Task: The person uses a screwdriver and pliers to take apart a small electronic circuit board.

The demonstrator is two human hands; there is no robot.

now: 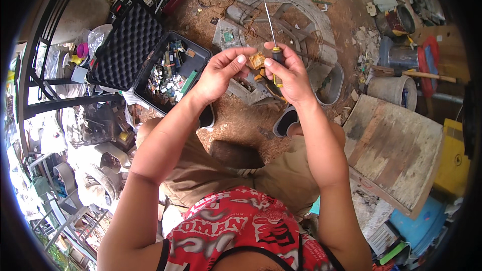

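My right hand (290,73) is closed round a screwdriver (276,65) with a yellow and black handle. The long metal shaft points up and away from me. Close by on its left, my left hand (221,73) has its fingers curled at a small yellow-brown piece (257,60), perhaps an electronic part. That piece lies between the two hands, right by the right thumb tip. The left index finger reaches over its upper edge, and how the other left fingers grip it is partly hidden.
An open black case (193,50) with a foam-lined lid (128,45) and many small parts stands left. Ahead lies a round stone-like ring (321,25) on the dirt floor. A wooden board (396,145), a bucket (391,90) and a blue container (419,223) are right; a metal rack (35,70) is far left.
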